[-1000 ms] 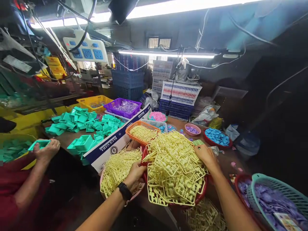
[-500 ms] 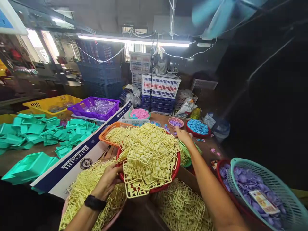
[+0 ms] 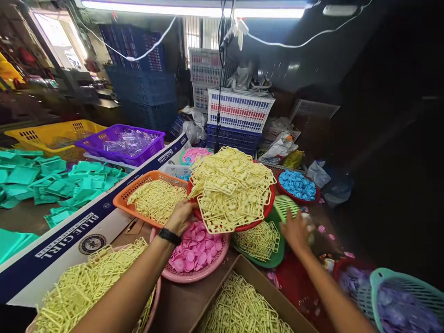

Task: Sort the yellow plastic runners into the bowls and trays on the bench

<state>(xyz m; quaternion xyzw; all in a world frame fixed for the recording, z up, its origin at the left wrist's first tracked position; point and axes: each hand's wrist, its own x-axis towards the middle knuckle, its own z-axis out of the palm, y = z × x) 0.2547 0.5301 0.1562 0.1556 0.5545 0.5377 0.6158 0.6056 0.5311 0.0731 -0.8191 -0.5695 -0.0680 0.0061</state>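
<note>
The red basket, heaped with pale yellow plastic frames, hangs above the pink basket of pink discs, tilted with its near rim lower and its long axis running left to right. The left hand grips its left rim, while the right hand, fingers spread and holding nothing, rests on the green basket. All about lies a crowded brown table in a dim workshop with stacked crates under a strip light.
</note>
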